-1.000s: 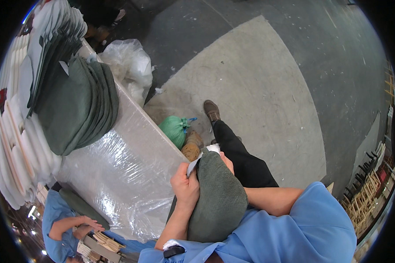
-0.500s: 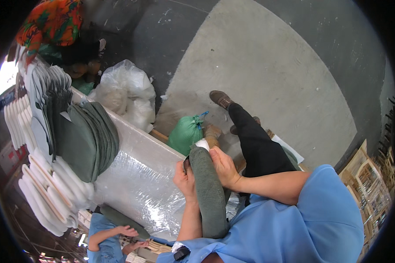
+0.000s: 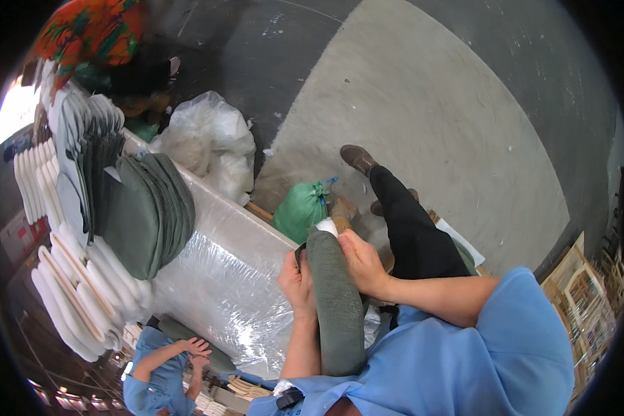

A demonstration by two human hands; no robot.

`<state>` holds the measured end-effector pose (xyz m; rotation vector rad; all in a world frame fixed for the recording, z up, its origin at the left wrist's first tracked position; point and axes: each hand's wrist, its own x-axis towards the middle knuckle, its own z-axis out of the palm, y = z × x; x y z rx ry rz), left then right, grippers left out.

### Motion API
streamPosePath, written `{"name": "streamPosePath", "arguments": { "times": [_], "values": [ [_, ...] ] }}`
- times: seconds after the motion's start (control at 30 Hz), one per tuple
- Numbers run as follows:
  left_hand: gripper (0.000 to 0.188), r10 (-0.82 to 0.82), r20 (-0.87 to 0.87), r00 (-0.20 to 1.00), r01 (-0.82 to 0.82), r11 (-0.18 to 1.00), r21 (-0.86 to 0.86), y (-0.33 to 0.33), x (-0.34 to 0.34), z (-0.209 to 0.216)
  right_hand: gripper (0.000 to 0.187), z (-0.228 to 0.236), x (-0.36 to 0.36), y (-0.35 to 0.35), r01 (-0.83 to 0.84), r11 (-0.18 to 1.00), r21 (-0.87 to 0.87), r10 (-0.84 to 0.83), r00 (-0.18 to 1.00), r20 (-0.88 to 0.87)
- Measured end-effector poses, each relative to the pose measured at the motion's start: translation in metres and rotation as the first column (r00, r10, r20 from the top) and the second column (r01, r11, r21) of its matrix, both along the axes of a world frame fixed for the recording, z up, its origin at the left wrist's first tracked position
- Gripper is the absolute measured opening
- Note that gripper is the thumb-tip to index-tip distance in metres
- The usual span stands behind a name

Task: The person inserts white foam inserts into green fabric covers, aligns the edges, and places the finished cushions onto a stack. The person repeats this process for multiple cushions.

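A green fabric-covered cushion (image 3: 335, 312) stands on edge against my body. White padding (image 3: 327, 226) pokes out at its far end. My left hand (image 3: 298, 283) is closed on the left side of the cover near that end, where a dark flap of fabric shows beside the fingers. On the opposite side my right hand (image 3: 362, 265) grips the cushion close to the padding, its fingertips partly hidden.
A plastic-wrapped table (image 3: 215, 277) bears stacked green cushions (image 3: 142, 215) and white foam pads (image 3: 66, 305). Beyond are a green sack (image 3: 301, 211) and clear plastic bags (image 3: 211, 132). Another person in blue (image 3: 152, 367) handles a green cushion at lower left. Wooden frames (image 3: 582, 291) stand right.
The view has shifted slightly. Both my hands keep their hold on the cushion. The other person's hands have come together over their cushion.
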<state>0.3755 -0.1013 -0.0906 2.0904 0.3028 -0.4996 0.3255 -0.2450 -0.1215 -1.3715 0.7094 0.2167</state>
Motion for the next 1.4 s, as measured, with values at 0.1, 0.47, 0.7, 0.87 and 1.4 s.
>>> {"name": "streamPosePath", "arguments": {
  "times": [0.1, 0.47, 0.7, 0.87, 1.4],
  "values": [
    [0.019, -0.041, 0.03, 0.999, 0.04, 0.998, 0.052, -0.003, 0.003, 0.009, 0.028, 0.001, 0.012, -0.027, -0.028, 0.999, -0.023, 0.028, 0.999, 0.028],
    [0.01, -0.118, 0.232, 0.965, 0.093, 0.989, 0.116, -0.006, -0.007, 0.013, 0.014, 0.019, 0.141, -0.097, -0.849, 0.52, -0.092, 0.845, 0.497, 0.196],
    [0.007, -0.115, 0.282, 0.953, 0.094, 0.992, 0.086, -0.011, -0.002, 0.02, 0.017, 0.024, 0.141, -0.092, -0.843, 0.496, -0.21, 0.849, 0.42, 0.32],
    [0.009, -0.18, 0.238, 0.954, 0.164, 0.983, 0.086, -0.026, 0.006, 0.03, 0.018, 0.024, 0.151, -0.114, -0.893, 0.367, 0.259, 0.918, 0.392, 0.051],
    [0.03, -0.365, 0.086, 0.927, 0.311, 0.876, 0.369, -0.04, 0.035, 0.001, 0.021, -0.015, 0.133, -0.086, -0.468, 0.638, 0.612, 0.764, 0.485, -0.426]
  ]
}}
